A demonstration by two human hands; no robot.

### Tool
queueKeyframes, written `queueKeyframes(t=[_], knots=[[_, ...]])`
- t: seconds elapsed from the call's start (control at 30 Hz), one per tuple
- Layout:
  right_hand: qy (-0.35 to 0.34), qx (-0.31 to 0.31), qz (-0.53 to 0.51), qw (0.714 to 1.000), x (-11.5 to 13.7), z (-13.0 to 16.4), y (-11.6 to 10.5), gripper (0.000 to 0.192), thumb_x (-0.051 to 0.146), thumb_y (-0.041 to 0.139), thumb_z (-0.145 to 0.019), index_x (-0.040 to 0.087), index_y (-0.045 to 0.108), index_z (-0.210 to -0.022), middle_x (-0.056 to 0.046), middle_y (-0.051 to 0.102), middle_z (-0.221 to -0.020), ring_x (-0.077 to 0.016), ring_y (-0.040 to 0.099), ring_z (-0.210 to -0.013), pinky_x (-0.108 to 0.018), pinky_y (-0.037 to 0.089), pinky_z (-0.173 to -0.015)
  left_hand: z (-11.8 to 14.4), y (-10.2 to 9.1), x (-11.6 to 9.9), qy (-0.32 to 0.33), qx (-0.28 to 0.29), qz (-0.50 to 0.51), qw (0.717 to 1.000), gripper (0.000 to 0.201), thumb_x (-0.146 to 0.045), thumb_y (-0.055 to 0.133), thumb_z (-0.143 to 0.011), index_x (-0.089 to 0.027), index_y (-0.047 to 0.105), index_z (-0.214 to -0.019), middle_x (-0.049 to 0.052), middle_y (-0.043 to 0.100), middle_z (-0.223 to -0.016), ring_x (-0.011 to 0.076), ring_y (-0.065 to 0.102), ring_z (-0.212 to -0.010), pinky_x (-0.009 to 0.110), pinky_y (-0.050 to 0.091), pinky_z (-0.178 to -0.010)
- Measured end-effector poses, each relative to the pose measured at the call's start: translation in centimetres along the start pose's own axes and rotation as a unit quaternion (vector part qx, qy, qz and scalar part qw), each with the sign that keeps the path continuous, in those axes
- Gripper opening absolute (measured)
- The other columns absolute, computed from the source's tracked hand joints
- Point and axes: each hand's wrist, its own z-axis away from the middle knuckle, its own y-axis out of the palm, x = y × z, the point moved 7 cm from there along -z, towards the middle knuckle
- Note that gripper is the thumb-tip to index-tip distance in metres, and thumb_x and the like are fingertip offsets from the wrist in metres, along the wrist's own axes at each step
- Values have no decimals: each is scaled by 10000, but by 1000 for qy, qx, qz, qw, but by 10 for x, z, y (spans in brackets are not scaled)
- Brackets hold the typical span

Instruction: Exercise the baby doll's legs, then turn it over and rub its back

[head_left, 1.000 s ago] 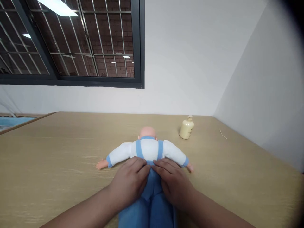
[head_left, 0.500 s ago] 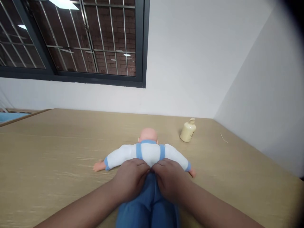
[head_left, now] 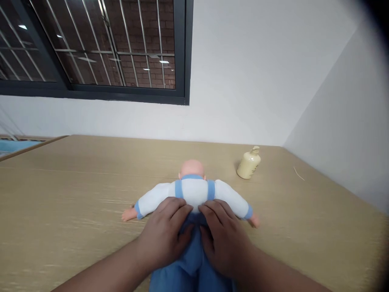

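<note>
A baby doll (head_left: 195, 191) lies face down on the wooden tabletop, its bald head away from me and its arms spread to both sides. It wears a white top with light blue straps and collar, and blue trousers (head_left: 192, 263). On the left of its lower back rests my left hand (head_left: 167, 229), fingers laid forward and thumb apart. My right hand (head_left: 226, 235) mirrors it on the other side, palm down with its thumb away from the fingers. Both hands are open and touch the doll's clothing around the waist. Its feet are out of view.
A cream pump bottle (head_left: 249, 164) stands behind the doll to the right. Farther right lies a thin pale strip (head_left: 298, 173). White walls (head_left: 237, 81) border the table at the back and right, with a barred window (head_left: 121, 48) above.
My fingers have loosened from a closed bunch at the doll's waist and spread flat over its lower back, thumbs now apart. The view has shifted slightly; the doll lies as before.
</note>
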Motion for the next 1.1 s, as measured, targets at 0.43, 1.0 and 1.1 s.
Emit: queueKeyframes(t=[0.43,1.0,1.1], knots=[[41,101,-32,993,-11,-12,9,294,166,507,-867,170,616,-1141,-102,640,-1057,-277,565,-976,-496,492,-897,-11,16,8,-63,120,39,990,298,-188,583,-837,-224,639,-1128,66,645,-1065,263,581,-982,455,509,-846],[12,104,28,994,-10,-6,11,512,215,488,-901,82,526,-1394,-163,569,-1400,-304,520,-1284,-506,426,-1123,-6,15,12,-38,89,-31,995,495,-254,612,-815,-185,604,-1305,105,657,-1261,305,602,-1141,506,513,-994],[6,97,33,995,-10,-6,12,541,212,493,-891,69,505,-1412,-173,546,-1422,-313,501,-1307,-518,410,-1137,-6,15,11,-37,87,-40,995,513,-245,592,-822,-179,582,-1330,117,637,-1294,312,590,-1171,511,507,-1008]])
